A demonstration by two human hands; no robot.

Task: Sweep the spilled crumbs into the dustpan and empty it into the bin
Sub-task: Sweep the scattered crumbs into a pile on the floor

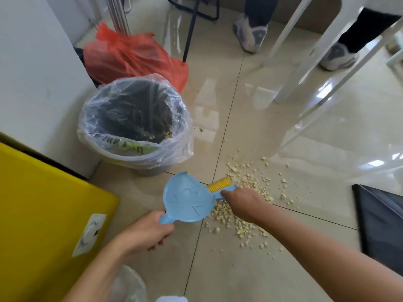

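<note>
Pale yellow crumbs point(253, 188) lie scattered over the beige floor tiles, right of centre. My left hand point(146, 233) grips the handle of a light blue dustpan point(187, 199), which is tilted with its underside towards me beside the crumbs. My right hand point(242, 202) holds a small blue brush with yellow bristles point(219, 185), its bristles just behind the dustpan at the edge of the crumb pile. The grey bin point(133, 125), lined with a clear plastic bag, stands a little behind and left of the dustpan.
A yellow panel point(43, 214) fills the lower left. An orange plastic bag point(130, 53) sits behind the bin by a white wall. White chair legs point(305, 83) and a person's shoes point(250, 33) are at the back right. A dark object point(381, 225) lies at the right edge.
</note>
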